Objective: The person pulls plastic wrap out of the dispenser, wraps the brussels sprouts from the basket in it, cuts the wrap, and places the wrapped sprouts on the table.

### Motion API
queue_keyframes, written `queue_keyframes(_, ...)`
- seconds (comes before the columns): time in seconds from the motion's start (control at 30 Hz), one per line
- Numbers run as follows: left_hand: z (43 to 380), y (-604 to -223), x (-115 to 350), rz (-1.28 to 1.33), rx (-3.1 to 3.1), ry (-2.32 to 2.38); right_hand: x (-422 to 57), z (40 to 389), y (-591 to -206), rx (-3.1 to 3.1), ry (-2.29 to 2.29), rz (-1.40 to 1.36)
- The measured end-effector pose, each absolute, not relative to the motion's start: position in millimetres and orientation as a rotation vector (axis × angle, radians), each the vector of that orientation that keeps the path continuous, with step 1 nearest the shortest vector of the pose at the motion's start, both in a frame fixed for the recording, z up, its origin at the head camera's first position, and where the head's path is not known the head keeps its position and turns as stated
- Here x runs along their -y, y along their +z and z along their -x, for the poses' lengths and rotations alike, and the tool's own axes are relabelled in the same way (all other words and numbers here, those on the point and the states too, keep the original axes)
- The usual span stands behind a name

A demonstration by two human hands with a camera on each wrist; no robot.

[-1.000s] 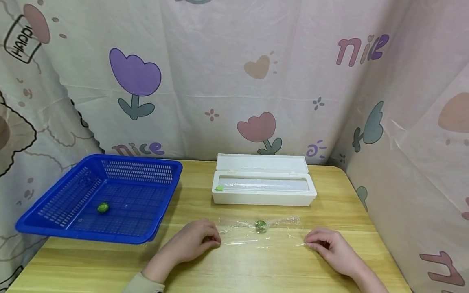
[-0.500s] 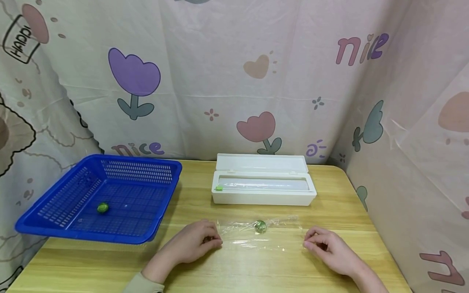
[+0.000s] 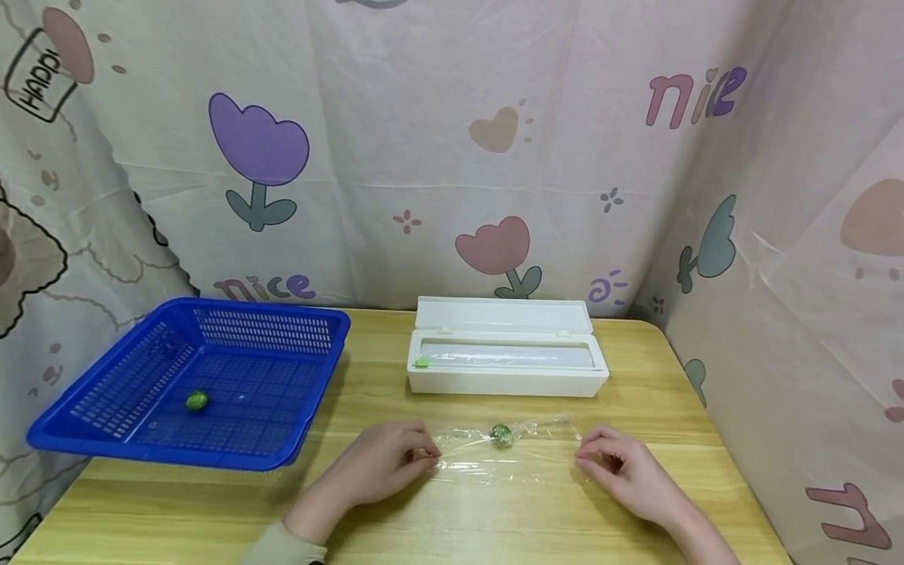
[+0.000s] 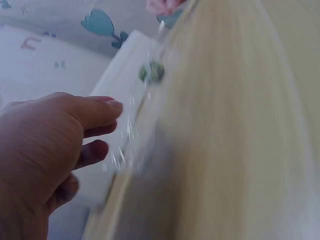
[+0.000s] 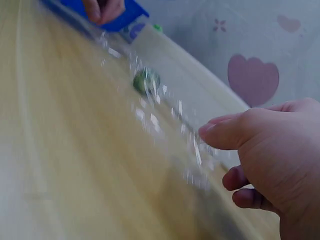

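My two hands are apart, each pinching one side of a sheet of clear film [image 3: 469, 471] low over the near middle of the table [image 3: 494, 530]. My left hand [image 3: 374, 464] has its thumb and fingertips at the film's left edge, and my right hand [image 3: 630, 475] grips the right edge in the same way, the fingers of both curled. The film stretches between them, wrinkled and catching the light.

A small round green vegetable [image 3: 501, 436] sits at the far part of the film, about midway between my hands; plastic creases run out from it to left and right. I can't tell whether it is fully wrapped or only covered there.

Beyond it, at the far side of the table, stands a long white box [image 3: 507, 383] with its lid [image 3: 504, 315] tipped back. A pale roll [image 3: 508, 357] lies inside, and a bright green slider [image 3: 421, 362] sits at the left end. To the left is a blue basket [image 3: 176, 458], with another green vegetable [image 3: 197, 401] on its floor. A light sleeve [image 3: 281, 545] shows at my left wrist. Printed cloth [image 3: 388, 118] with flowers and lettering hangs behind the table.
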State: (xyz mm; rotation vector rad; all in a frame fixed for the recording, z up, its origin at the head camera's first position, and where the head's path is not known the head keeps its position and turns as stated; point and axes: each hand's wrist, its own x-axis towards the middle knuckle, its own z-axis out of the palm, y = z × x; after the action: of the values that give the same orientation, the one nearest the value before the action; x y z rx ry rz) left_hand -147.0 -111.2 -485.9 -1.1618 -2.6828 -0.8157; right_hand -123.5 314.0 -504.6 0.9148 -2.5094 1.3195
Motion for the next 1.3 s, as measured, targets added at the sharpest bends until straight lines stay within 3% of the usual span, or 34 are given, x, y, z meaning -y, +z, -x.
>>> queue_keyframes(0.27, 159.7, -486.9, 47.8, 1.109, 2.505, -0.820, -257.0, 143.9, -495.2, 2.380, 1.334, -1.026)
queue_keyframes(0.47, 167.2, -496.0, 18.3, 1.074, 2.594, -0.705, -222.0, 157.7, -502.7, 2.502, 1.243, -0.961)
queue_keyframes(0.87, 176.1, -498.0, 13.2, 0.913, 2.749, -0.957, -215.3, 168.6, -512.2, 2.628, 1.326, -0.799)
queue_keyframes(1.3, 177.3, -498.7, 16.5, 0.964, 2.720, -0.837, -209.6, 170.0, -516.9, 2.586, 1.335, -0.802)
